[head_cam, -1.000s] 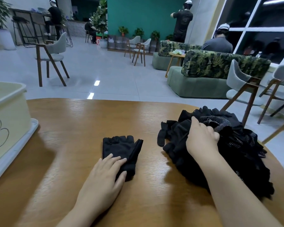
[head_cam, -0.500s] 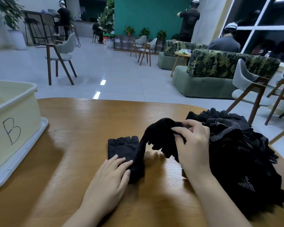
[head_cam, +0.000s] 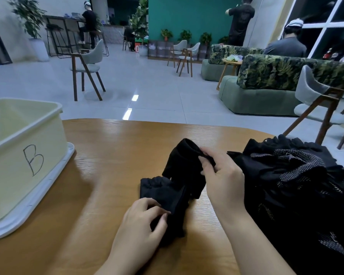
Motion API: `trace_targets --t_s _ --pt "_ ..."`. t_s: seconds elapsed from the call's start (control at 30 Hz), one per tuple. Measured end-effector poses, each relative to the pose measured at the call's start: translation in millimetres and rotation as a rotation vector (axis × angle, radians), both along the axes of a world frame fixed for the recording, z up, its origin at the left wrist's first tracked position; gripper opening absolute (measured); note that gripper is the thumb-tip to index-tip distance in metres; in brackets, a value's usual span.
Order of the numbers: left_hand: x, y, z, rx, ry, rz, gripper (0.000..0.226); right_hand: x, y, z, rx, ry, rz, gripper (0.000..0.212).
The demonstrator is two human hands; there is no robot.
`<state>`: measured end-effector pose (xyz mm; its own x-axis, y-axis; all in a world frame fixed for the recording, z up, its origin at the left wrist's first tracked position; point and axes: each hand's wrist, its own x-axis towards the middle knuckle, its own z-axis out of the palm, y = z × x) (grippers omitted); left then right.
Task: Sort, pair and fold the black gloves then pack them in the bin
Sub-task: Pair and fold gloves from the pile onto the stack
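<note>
Gloves of soft, limp black fabric: my right hand pinches one lifted glove by its cuff, my left hand grips its flat partner just below.

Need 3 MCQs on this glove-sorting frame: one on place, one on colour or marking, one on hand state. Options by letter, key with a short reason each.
1. Where is the bin on the table?
A. at its left side
B. at its right side
C. between the hands

2. What is written on the bin's side?
A. the letter A
B. the letter B
C. a number

3. What is the right hand doing?
A. lying flat on the table
B. holding a black glove lifted off the table
C. reaching into the bin

Key:
1 A: the bin stands at the left, the glove pile at the right.
2 B: a hand-drawn B shows on its wall.
3 B: its fingers pinch the raised glove's edge, while the left hand grips the glove on the table.
</note>
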<state>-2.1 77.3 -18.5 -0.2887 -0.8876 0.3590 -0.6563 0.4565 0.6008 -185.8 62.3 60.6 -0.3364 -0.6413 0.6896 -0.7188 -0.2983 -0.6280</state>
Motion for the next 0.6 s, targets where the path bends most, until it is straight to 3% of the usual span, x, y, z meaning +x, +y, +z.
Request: trace_targets --t_s 0.2,0.37,0.4,0.5,0.6 --pt "1 14 1 0.071 -0.023 0.012 0.057 14 13 -11 -0.154 0.162 0.142 0.028" --pt "1 26 4 0.095 0.155 0.046 0.023 27 23 -14 -0.162 0.178 0.23 0.027" --pt "0 29 10 0.103 0.264 0.089 0.028 29 25 -14 -0.166 0.174 0.25 0.028" --pt "5 32 28 0.037 0.483 0.153 0.072 32 32 -17 -0.174 0.192 0.299 0.03" --pt "12 25 47 -0.024 0.521 0.049 0.077 34 41 -19 -0.171 0.206 0.362 0.031"
